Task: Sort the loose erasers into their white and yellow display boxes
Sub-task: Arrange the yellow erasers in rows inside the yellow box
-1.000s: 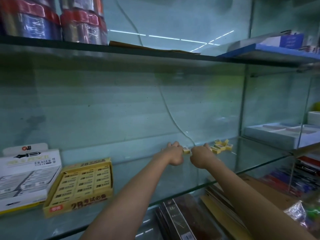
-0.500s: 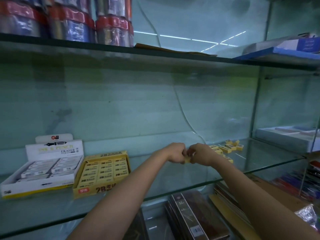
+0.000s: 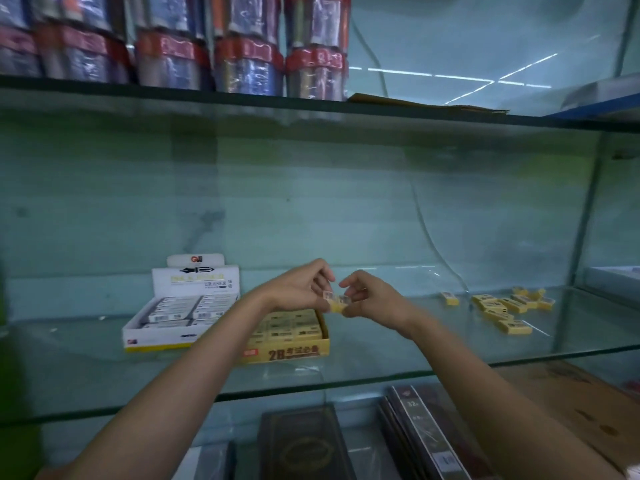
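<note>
My left hand and my right hand meet above the glass shelf, and both pinch one small yellow eraser between their fingertips. Just below them sits the yellow display box, filled with rows of yellow erasers. To its left stands the white display box with an upright header card and white erasers inside. Several loose yellow erasers lie scattered on the shelf at the right.
The glass shelf has a front edge close to my forearms. An upper shelf carries wrapped cylindrical packs. Dark notebooks lie on the level below. A glass side panel closes the right end.
Both hands came away from the loose pile at the right and moved left with the eraser, now over the yellow box. The view also shifted, bringing the boxes toward the centre.
</note>
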{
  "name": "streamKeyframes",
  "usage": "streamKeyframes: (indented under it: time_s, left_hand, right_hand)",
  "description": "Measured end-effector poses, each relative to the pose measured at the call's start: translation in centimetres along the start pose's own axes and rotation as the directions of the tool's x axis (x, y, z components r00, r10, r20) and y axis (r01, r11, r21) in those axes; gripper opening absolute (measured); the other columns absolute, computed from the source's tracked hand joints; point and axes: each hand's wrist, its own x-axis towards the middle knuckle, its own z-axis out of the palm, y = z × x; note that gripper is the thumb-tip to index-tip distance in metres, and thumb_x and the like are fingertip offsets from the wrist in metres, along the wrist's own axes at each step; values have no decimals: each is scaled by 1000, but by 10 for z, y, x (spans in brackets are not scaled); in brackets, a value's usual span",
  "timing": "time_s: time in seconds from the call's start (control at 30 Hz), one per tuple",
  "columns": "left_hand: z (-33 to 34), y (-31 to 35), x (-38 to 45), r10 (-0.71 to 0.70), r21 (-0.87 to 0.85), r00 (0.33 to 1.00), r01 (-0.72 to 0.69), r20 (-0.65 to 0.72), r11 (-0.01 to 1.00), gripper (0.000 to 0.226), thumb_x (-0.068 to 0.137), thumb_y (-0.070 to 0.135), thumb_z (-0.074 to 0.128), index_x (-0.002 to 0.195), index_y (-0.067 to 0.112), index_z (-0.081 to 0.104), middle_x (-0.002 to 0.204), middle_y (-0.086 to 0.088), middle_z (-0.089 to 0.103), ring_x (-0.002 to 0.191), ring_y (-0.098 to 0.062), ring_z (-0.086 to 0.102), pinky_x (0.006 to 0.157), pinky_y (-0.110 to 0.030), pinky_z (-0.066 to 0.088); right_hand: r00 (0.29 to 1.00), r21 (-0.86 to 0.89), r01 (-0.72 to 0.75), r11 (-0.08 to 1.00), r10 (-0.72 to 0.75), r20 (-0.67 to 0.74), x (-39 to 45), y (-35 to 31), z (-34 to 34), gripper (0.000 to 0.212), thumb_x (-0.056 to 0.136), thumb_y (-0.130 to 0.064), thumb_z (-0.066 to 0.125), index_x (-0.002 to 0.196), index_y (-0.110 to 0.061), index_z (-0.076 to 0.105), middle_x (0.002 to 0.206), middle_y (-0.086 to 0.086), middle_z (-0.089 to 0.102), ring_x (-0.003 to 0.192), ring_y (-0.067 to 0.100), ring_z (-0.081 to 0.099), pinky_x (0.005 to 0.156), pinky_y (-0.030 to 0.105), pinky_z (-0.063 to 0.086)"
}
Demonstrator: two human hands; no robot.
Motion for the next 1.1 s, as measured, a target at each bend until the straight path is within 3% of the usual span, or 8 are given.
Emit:
streamKeyframes:
  time_s: [0.23, 0.33, 0.5, 0.63, 0.77, 0.87, 1.0, 1.1]
  left_hand:
    - [-32, -47, -44, -94, -4, 991, 94, -94, 996, 44, 75, 4, 73, 106, 16, 45, 106, -6, 59, 99, -20, 57, 91, -36, 47]
    - [-39, -59, -56, -121, 5, 991, 121, -49, 993, 44, 76, 5, 72, 109, 17, 45, 107, -5, 60, 104, -19, 57, 94, -35, 46]
    - [-46, -69, -62, -119, 72, 993, 119, 2, 990, 47, 76, 11, 74, 109, 26, 44, 108, 3, 57, 109, -15, 55, 99, -33, 44]
    - [-52, -69, -61, -112, 84, 993, 110, 24, 990, 50, 74, 13, 76, 111, 24, 45, 106, 2, 55, 101, -13, 54, 97, -33, 46]
    - [-46, -70, -58, -99, 96, 995, 97, 16, 991, 48, 74, 11, 75, 111, 21, 46, 108, 2, 53, 102, -13, 52, 95, -31, 44]
    - [-39, -73, -59, -67, 70, 998, 68, -11, 995, 40, 78, 9, 71, 110, 22, 50, 109, 3, 55, 105, -12, 53, 94, -28, 44]
    - [-38, -75, -59, 19, 41, 994, -15, -103, 999, 18, 84, 18, 67, 101, 17, 63, 100, 2, 66, 95, -12, 62, 87, -27, 48]
    - [-37, -73, -59, 37, 25, 980, -32, -195, 999, 15, 91, 25, 56, 90, 17, 68, 87, 3, 69, 86, -13, 65, 82, -30, 51]
  right_hand:
    - [988, -30, 114, 993, -110, 108, 18, -25, 51, 31, 75, -7, 71, 98, -20, 54, 93, -3, 55, 88, 11, 55, 76, 19, 46]
    - [978, -70, 126, 990, -112, 174, 26, -27, 61, 30, 73, -11, 70, 95, -25, 55, 98, -2, 60, 96, 13, 57, 86, 26, 47]
    - [978, -104, 133, 986, -113, 173, 25, -16, 66, 33, 56, -38, 63, 88, -45, 57, 107, -8, 59, 107, 10, 53, 101, 45, 38]
    - [987, -85, 125, 989, -115, 110, 22, -18, 61, 32, 59, -29, 51, 90, -39, 58, 104, -7, 55, 106, 11, 47, 100, 43, 37]
    - [980, -129, 144, 981, -124, 155, 22, -15, 63, 33, 59, -34, 55, 90, -45, 58, 108, -6, 53, 111, 12, 44, 103, 44, 34]
    - [975, -145, 142, 979, -113, 191, 25, -12, 65, 35, 59, -42, 65, 95, -44, 63, 109, -1, 58, 104, 15, 54, 95, 40, 45]
    - [976, -48, 195, 980, -189, 108, 24, -12, 62, 11, 78, -25, 70, 89, -27, 69, 88, -3, 63, 83, 10, 58, 73, 16, 44]
    - [982, 37, 187, 982, -187, 16, 23, -15, 62, 6, 84, -27, 65, 84, -24, 70, 88, -6, 70, 85, 9, 63, 75, 20, 47]
